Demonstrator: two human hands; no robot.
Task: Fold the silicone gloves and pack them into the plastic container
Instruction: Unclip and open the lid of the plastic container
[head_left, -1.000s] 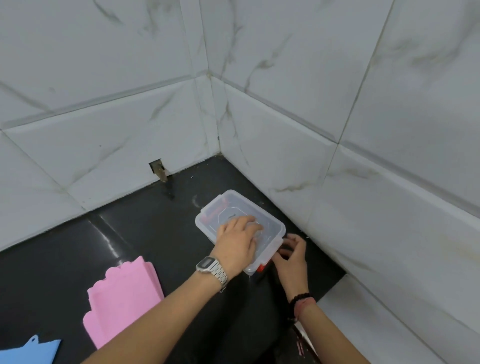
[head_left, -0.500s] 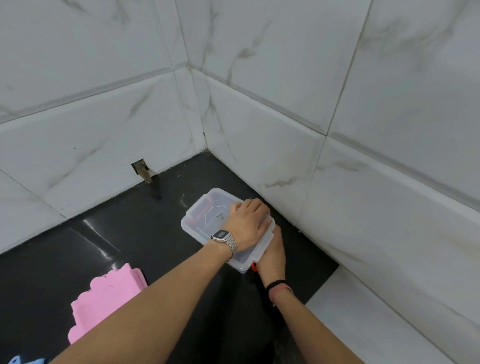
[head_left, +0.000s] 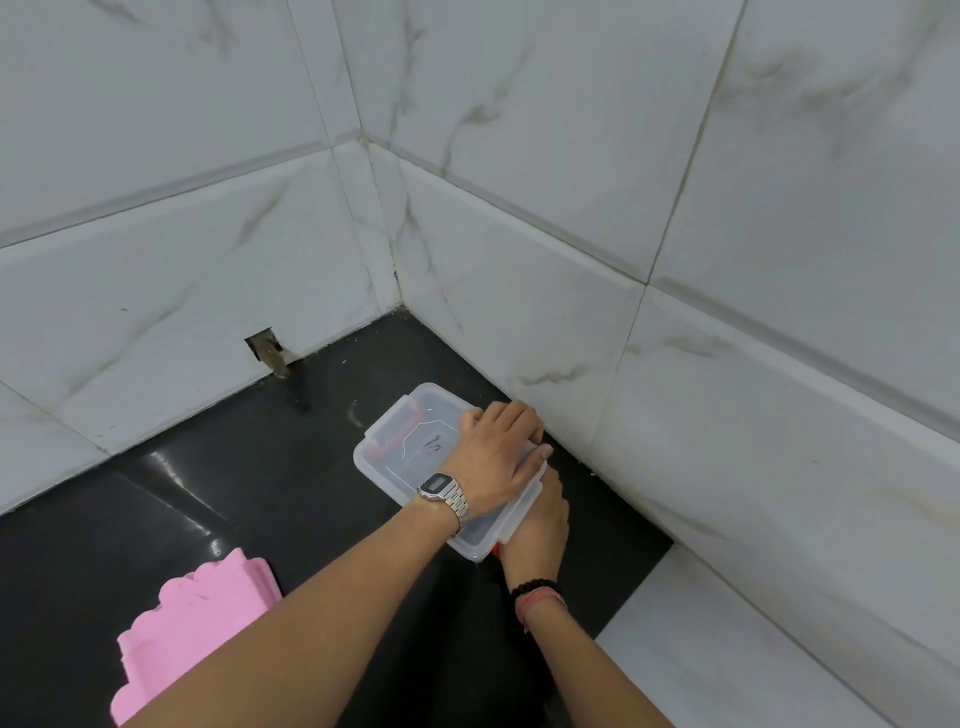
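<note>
With the left hand spread flat on the lid and the right hand gripping the container near the right wall, uneven prying could flip it off the tabletop.

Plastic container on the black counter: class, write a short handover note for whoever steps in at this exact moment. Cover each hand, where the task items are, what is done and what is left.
Left hand: lies palm down on the lid of the plastic container, pressing it.
Right hand: at the container's near right edge, by a red latch; its grip is hidden.
Container: on the black counter in the corner, lid on.
Pink silicone glove: lies on the counter, near left, outside the container.
Done: nothing packed that I can see.
Left: open the lid, fold the glove, pack it, close up.
</note>
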